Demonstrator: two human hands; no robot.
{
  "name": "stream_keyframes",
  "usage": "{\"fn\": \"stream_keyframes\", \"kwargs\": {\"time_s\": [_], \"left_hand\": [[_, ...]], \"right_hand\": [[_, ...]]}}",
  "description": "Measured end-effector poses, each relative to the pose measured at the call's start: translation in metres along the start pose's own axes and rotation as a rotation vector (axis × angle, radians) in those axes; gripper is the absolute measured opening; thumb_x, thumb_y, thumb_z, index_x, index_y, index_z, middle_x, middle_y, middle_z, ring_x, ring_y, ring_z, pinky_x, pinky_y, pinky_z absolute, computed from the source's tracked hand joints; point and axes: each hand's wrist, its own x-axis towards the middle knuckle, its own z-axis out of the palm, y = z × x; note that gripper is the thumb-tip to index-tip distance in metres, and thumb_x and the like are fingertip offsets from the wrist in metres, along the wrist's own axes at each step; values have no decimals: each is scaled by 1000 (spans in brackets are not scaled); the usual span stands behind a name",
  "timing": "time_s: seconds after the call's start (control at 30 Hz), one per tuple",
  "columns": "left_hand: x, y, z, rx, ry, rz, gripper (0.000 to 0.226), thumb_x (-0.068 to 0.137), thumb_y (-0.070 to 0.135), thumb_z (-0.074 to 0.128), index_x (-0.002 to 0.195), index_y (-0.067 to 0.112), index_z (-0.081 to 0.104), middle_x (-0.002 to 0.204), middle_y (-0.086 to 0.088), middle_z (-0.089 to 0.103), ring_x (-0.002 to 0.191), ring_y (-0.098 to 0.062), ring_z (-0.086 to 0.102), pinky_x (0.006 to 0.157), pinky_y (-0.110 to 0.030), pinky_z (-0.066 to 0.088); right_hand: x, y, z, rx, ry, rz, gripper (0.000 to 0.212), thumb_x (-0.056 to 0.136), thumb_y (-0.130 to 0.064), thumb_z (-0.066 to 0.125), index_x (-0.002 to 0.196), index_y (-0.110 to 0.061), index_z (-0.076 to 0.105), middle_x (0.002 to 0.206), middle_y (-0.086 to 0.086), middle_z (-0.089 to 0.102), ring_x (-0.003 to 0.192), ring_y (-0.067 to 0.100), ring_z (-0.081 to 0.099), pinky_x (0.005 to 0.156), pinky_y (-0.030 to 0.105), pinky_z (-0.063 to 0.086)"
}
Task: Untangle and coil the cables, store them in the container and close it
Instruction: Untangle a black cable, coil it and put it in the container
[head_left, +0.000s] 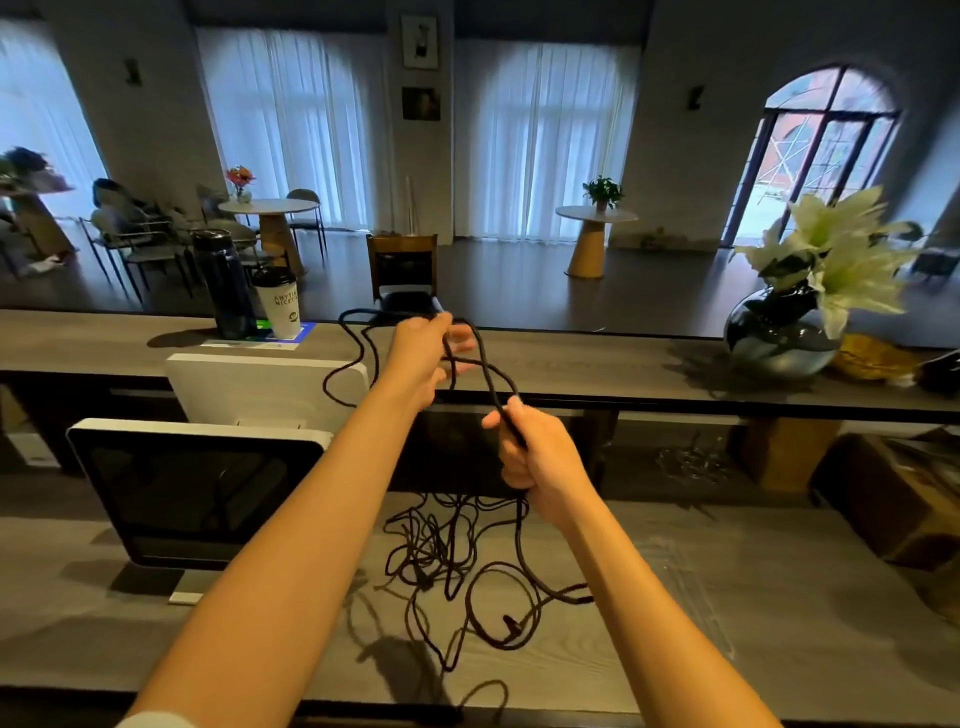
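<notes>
Both bare arms reach forward over the grey wood-grain table. The left hand is raised highest, its fingers curled around strands of the thin black braided cable, which loops out to the left of it and crosses down to the right hand. The right hand's fingers are closed in a fist around the same cable, and from beneath that fist the strands drop to a loose tangled heap of black cable lying on the table between the two forearms. A dark-screened monitor with a silver frame stands to the left of the heap. On the raised ledge behind sit a dark bottle, a white paper cup and a round dark glass vase of white flowers.
</notes>
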Motion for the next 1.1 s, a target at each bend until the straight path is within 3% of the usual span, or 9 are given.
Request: {"fn": "stream_keyframes", "kwargs": {"time_s": [0.13,0.2,0.4,0.57,0.7,0.8,0.9,0.97,1.1], "left_hand": [[-6,-36,-8,90,-64,-29,41,107,31,42,139,7,49,122,-9,63,114,-23,61,73,-39,60],[-15,-48,-10,46,-96,-33,44,107,32,41,143,9,43,134,-9,55,119,-22,56,78,-39,59],[-28,-62,-29,-473,-90,-98,26,104,19,45,113,1,60,120,-13,62,116,-24,58,71,-37,60],[-31,-79,-44,-121,42,88,23,102,25,52,103,9,69,114,-10,68,112,-22,64,89,-40,57],[-41,-124,-33,255,-232,-2,47,107,45,27,112,19,66,113,-7,72,108,-16,66,101,-37,45],[-48,-164,-42,460,-524,-53,62,108,45,16,105,12,68,81,-11,73,86,-16,71,89,-34,46],[-48,-197,-71,492,-681,-115,64,102,56,31,77,12,70,59,-12,56,63,-22,64,77,-33,50],[-46,-207,-89,499,-653,-143,61,96,59,40,64,15,67,50,-4,43,48,-19,48,59,-31,44],[-42,-187,-101,367,-294,-76,47,104,40,43,68,13,56,51,2,28,43,-13,23,43,-23,21]], "right_hand": [[15,-25,2,30,15,-49,38,107,-32,37,91,-11,65,52,-3,31,42,9,20,42,25,15],[23,-37,3,3,70,-58,35,107,-30,39,96,-10,65,54,-2,32,43,10,21,42,25,16],[42,-54,-2,61,202,-42,33,106,-30,42,96,-12,67,54,-5,37,44,7,24,43,23,16],[46,-62,-15,129,211,-73,33,107,-30,41,93,-14,66,53,-5,30,46,8,20,43,23,14],[50,-71,-14,167,194,-114,33,107,-30,41,93,-13,65,51,-6,29,44,8,19,42,23,14],[54,-79,-18,94,281,-147,30,105,-28,43,94,-13,66,54,-4,30,47,9,21,45,26,15],[56,-79,-34,29,371,-166,31,104,-30,45,91,-15,69,57,-2,32,47,9,24,44,26,18],[56,-74,-46,-2,432,-153,32,104,-31,45,91,-15,70,57,-2,33,47,10,25,45,26,18],[53,-45,-67,-192,483,-61,34,105,-32,44,94,-15,71,57,-3,45,46,7,34,41,21,25]]}}
